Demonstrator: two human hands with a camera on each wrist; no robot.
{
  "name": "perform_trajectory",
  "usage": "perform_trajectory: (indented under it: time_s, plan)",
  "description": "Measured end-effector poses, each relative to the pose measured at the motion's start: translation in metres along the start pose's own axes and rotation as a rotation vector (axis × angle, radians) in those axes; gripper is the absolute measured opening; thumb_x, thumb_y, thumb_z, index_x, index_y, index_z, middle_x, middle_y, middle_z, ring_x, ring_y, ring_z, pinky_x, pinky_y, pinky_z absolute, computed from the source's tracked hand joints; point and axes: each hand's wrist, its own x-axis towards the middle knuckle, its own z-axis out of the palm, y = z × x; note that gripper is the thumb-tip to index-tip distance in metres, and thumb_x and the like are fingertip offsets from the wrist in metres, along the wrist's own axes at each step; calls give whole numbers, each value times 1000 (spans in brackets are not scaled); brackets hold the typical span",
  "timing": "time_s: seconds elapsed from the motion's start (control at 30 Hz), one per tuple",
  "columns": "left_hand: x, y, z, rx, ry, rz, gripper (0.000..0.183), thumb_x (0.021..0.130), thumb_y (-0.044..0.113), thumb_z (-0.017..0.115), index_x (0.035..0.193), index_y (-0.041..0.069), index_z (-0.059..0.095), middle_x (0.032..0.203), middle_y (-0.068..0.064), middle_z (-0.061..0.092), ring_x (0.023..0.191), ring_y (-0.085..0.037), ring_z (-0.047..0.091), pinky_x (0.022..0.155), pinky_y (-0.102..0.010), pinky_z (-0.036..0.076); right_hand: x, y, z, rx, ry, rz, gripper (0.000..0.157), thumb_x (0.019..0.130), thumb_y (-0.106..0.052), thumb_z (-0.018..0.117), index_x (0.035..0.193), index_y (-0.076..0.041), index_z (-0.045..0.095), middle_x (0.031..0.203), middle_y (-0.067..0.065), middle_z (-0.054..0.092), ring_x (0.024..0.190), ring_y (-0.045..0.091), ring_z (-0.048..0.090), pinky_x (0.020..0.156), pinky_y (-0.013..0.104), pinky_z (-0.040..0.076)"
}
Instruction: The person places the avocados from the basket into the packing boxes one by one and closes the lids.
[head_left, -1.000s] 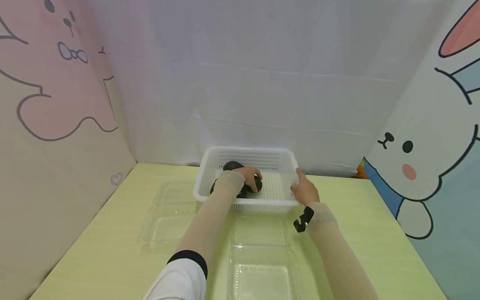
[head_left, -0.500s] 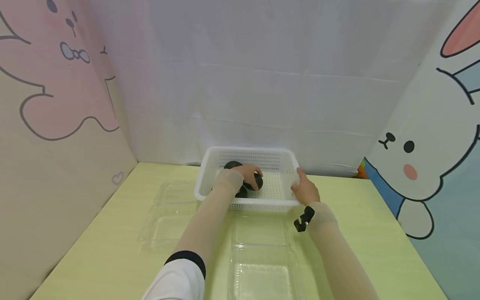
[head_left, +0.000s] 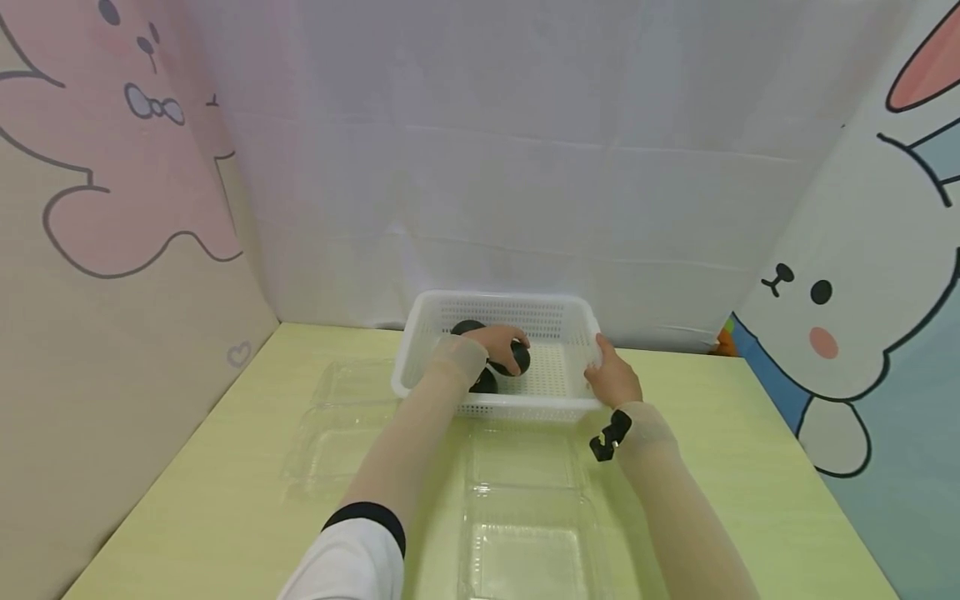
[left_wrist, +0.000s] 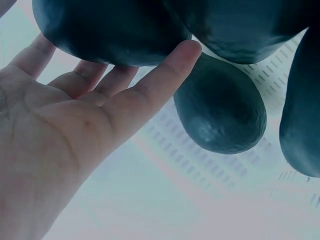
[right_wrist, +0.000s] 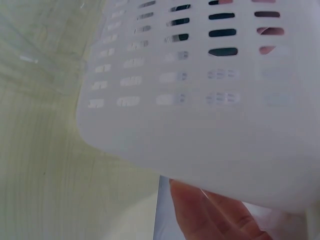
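Observation:
In the head view, my left hand reaches into a white perforated plastic basket and grips a dark green avocado. The left wrist view shows the fingers and thumb of the left hand against that avocado. Below and beside it lie more avocados, among them a smaller-looking one near the thumb tip. At the basket's right end, my right hand holds the rim. From the right wrist camera, the fingers of the right hand show at the edge of the basket.
Two clear plastic clamshell boxes lie unfolded on the pale yellow table. One clamshell is left of the basket, the other clamshell in front of it. White sheeting hangs behind; cartoon panels flank both sides.
My left hand has shifted slightly to the right and up with the avocado, uncovering more of the avocado below it. The right hand keeps its hold on the basket.

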Motion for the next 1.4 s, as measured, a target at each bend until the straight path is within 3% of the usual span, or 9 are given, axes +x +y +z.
perform_trajectory:
  time_s: [0.4,0.97,1.4]
  plan:
    - [3,-4,-9,-58,24,38,64,83,27,77,141,23,50,147,-4,43,124,-24,49,95,-41,46,1,2,1,-4,1,-17,68,97,-17,45,156,-8,11,141,31,43,101,41,58,79,50,47]
    - [-26,0,-21,-88,100,77,61,84,27,75,140,21,51,138,-4,50,111,-21,55,87,-37,48,-1,-1,-1,-10,-27,-17,70,97,-17,46,156,-7,9,142,32,41,108,43,57,84,53,46]
    - [-32,1,-28,-100,140,131,58,85,26,75,138,24,53,138,-3,51,111,-20,54,87,-36,48,-2,-1,-2,-1,-24,-8,70,97,-16,46,156,-7,9,140,33,42,103,42,58,82,53,47]
